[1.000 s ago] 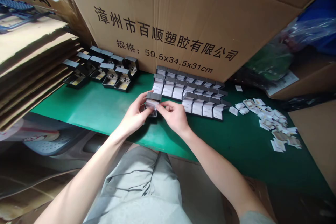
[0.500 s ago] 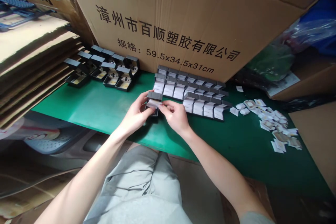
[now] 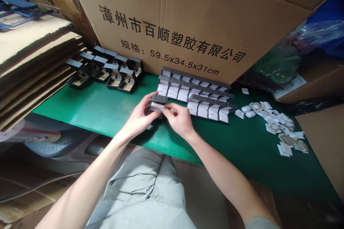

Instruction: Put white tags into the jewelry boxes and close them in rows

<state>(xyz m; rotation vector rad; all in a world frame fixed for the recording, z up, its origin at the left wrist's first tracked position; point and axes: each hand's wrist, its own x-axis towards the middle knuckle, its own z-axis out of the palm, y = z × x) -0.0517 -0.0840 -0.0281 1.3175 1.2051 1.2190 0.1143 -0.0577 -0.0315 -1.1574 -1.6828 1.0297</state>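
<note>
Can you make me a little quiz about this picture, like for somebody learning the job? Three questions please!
1. True or false: the left hand and the right hand are both at one small dark box.
2. Where are the loose whitish pieces? A: left end of the green table. B: right end of it. C: on the floor.
3. Fill the gap: the front row of boxes is ____ inside.

Key: 1 true; 2 B; 3 white.

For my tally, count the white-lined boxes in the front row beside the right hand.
4, running rightward from the right hand: leftmost box, second box, third box, rightmost box. None seems hidden.
</note>
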